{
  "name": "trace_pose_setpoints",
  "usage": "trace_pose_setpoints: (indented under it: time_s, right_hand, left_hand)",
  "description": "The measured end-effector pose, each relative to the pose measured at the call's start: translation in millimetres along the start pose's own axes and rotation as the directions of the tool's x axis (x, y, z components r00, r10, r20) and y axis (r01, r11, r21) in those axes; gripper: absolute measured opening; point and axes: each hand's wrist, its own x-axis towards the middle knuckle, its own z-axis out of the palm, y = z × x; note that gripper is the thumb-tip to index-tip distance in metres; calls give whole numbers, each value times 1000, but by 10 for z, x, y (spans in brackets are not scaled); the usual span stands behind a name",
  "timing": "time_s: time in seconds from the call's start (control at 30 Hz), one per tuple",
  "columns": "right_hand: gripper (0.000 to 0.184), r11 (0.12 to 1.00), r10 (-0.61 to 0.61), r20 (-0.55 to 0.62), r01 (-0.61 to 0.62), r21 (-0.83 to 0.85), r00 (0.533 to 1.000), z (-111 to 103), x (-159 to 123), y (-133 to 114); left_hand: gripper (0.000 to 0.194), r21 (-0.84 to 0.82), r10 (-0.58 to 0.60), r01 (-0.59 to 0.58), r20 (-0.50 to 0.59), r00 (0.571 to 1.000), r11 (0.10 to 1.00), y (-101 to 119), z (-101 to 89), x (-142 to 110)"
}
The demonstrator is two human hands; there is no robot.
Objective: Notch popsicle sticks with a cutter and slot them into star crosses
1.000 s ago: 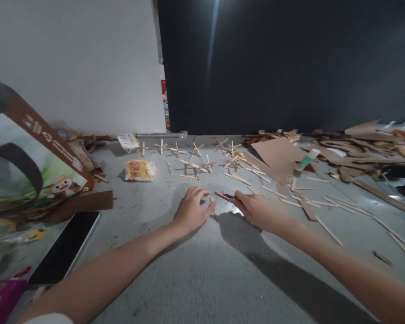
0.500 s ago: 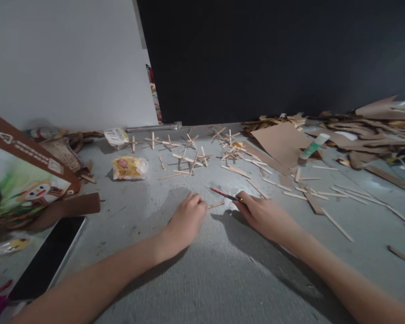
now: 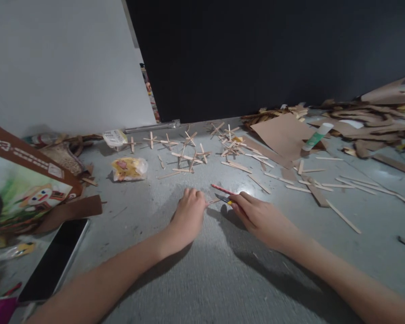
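My left hand (image 3: 189,211) rests on the grey surface with its fingers closed on one end of a short wooden craft stick (image 3: 214,201). Opposite it, my right hand (image 3: 256,213) grips a small craft knife (image 3: 222,198), whose dark blade and a bit of yellow show beyond the fingers. The blade is over or close beside the stick; contact is unclear. A thin red stick-like thing (image 3: 221,188) runs up to the same fingers, and I cannot tell whether it is held. Beyond the hands stand several crossed craft-stick pieces (image 3: 189,157).
Loose craft sticks (image 3: 344,216) and brown cardboard (image 3: 280,137) lie to the right, with a glue stick (image 3: 319,136). At left are a phone (image 3: 54,261), a printed bag (image 3: 30,180) and a yellow packet (image 3: 128,169). A black panel (image 3: 256,58) stands behind.
My right hand has turned slightly and shifted left; the blade and its yellow part now show apart from the red thing. My left hand stays on the craft stick. The view has shifted slightly.
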Motion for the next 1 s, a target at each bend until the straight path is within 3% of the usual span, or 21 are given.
trace_pose_setpoints:
  time_s: [0.13, 0.23, 0.37, 0.43, 0.6, 0.8, 1.0]
  right_hand:
    - [37, 999, 12, 11, -12, 52, 1000, 7, 1, -22]
    - [39, 994, 13, 4, -14, 105, 1000, 2, 3, -37]
    - [40, 977, 44, -33, -36, 209, 998, 0, 3, -19]
    - [41, 971, 51, -35, -41, 235, 998, 12, 2, -4]
    - [39, 948, 64, -106, -27, 318, 992, 88, 12, -24]
    - [41, 926, 44, -153, 18, 377, 987, 163, 53, -97]
    - [41, 925, 56, -168, 12, 380, 984, 169, 71, -118]
  left_hand:
    - [19, -8, -8, 8, 27, 1000, 1000, -2, -13, -29]
    - [18, -189, -40, 42, 17, 999, 981, 18, -28, -21]
    - [15, -551, -131, 148, 70, 989, 821, 69, -22, 14]
    - [15, -646, -190, 166, 32, 981, 745, 87, 5, 14]
    - [20, -683, -313, 205, -36, 949, 701, 96, 78, -41]
    - [19, -677, -261, 149, -65, 963, 720, 103, 97, -65]
    - [14, -661, -262, 170, -42, 964, 731, 119, 89, -57]
